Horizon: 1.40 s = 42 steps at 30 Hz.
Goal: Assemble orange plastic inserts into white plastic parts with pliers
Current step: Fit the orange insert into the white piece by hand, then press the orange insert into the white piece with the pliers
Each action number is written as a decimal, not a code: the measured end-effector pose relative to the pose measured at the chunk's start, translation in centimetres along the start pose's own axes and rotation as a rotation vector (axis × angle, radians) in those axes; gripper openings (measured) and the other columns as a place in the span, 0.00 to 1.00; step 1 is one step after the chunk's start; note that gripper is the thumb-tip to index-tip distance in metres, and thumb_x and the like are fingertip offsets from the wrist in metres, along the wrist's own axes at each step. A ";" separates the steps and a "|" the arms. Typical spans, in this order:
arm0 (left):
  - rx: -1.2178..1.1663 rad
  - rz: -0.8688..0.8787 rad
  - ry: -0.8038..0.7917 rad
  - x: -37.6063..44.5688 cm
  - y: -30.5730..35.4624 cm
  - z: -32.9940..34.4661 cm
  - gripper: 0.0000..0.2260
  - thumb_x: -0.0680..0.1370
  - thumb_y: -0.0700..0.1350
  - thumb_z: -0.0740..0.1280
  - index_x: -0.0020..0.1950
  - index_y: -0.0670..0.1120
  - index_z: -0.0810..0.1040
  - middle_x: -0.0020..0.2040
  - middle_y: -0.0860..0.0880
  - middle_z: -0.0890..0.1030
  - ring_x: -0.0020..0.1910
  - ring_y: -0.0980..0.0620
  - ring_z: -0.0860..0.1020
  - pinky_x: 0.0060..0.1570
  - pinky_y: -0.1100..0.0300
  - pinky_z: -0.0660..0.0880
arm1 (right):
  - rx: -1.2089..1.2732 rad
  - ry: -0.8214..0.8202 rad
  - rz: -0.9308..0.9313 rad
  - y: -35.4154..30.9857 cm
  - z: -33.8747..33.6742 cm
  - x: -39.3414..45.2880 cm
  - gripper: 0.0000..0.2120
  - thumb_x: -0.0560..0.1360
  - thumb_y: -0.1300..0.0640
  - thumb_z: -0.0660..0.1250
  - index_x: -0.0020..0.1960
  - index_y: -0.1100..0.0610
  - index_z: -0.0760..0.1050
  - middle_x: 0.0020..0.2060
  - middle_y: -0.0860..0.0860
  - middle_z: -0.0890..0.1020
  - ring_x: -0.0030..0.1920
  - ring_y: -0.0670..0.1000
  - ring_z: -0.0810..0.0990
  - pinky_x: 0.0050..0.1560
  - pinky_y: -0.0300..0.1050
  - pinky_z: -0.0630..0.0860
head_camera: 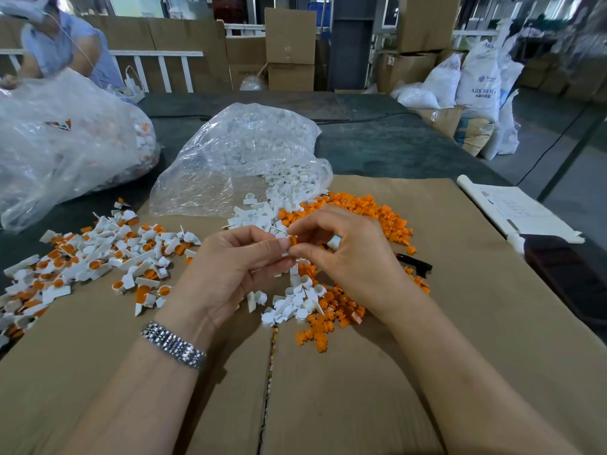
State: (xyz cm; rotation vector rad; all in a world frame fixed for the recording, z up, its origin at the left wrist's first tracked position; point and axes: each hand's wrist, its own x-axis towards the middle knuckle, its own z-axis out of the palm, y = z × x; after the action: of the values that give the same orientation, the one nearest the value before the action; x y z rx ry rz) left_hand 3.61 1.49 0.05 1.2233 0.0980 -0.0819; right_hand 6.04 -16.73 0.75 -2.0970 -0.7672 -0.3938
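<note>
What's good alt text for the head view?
Left hand and right hand pinch a small orange plastic insert against a white plastic part above a brown cardboard sheet; loose orange inserts, white parts and assembled pieces lie around.

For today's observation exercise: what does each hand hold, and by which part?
Right hand pinches an orange insert at its end; left hand pinches a white part, hold point hidden by fingers.

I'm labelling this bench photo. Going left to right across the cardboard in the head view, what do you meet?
Pile of assembled parts → left hand → right hand → pliers → paper sheets.
</note>
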 end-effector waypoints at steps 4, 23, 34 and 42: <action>0.016 -0.006 0.000 0.0 0.0 0.0 0.09 0.68 0.36 0.75 0.44 0.33 0.79 0.37 0.41 0.84 0.40 0.46 0.86 0.46 0.57 0.84 | -0.010 -0.006 -0.005 0.0 0.0 0.0 0.09 0.73 0.60 0.77 0.53 0.56 0.84 0.45 0.46 0.81 0.45 0.42 0.80 0.51 0.38 0.79; 0.145 0.059 0.086 0.1 -0.2 -0.6 0.17 0.60 0.50 0.81 0.44 0.43 0.86 0.44 0.45 0.87 0.44 0.50 0.86 0.35 0.67 0.78 | -0.735 -0.205 0.586 3.2 -1.6 0.0 0.31 0.75 0.34 0.67 0.68 0.54 0.70 0.65 0.54 0.72 0.66 0.57 0.72 0.64 0.59 0.70; 0.081 0.045 0.048 0.1 -0.1 -0.7 0.14 0.63 0.49 0.81 0.45 0.45 0.87 0.47 0.42 0.87 0.45 0.47 0.86 0.34 0.66 0.78 | -0.812 -0.242 0.541 3.3 -1.6 -0.2 0.16 0.78 0.41 0.63 0.50 0.55 0.72 0.46 0.51 0.73 0.53 0.57 0.75 0.54 0.55 0.70; -0.032 0.045 0.008 0.2 0.1 -0.6 0.10 0.65 0.46 0.80 0.44 0.45 0.87 0.42 0.44 0.86 0.42 0.49 0.86 0.33 0.66 0.77 | -0.218 -0.076 0.626 1.2 -5.1 0.4 0.08 0.82 0.48 0.61 0.51 0.50 0.75 0.38 0.54 0.81 0.33 0.47 0.78 0.35 0.44 0.76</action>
State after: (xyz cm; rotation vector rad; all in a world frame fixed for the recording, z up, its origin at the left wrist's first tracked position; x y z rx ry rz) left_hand 3.77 2.07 -0.05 1.1935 0.0791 -0.0362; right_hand 7.11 -21.18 3.25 -2.4304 -0.0806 -0.0523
